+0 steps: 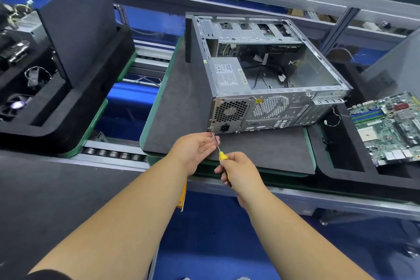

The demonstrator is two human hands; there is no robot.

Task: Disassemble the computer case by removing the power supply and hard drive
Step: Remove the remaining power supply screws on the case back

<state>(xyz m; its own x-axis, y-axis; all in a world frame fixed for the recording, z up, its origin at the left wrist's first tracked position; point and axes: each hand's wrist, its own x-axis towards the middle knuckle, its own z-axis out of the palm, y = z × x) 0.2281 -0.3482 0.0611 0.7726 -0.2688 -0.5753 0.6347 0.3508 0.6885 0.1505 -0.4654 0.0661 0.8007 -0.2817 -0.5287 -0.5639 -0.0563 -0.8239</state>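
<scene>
Nearest: right hand (238,171), fingers curled round the yellow handle of a screwdriver (221,156), shaft slanting up and away to a screw at the lower left corner of the computer case's (268,68) rear panel. Left hand (195,149) just beside it, palm turned up, fingers straight and relaxed, fingertips touching the shaft close to the tip; nothing gripped.

Just beyond both hands: case lying on its side, open face up, on a dark foam pad (181,102) over a green-edged tray. Power supply (228,75) seated in the corner of the case nearest the left hand, label up, honeycomb fan grille and power socket facing the hands. Loose black cables (270,70) on the case floor, drive bays (250,29) at the far end. Hard drive not made out.

Right of the right hand, well apart: bare motherboard (391,127) on a black foam tray. Left of the left hand, well apart: another black foam tray (68,88) with an upright panel and assorted parts. Roller conveyor (113,154) running under the trays.
</scene>
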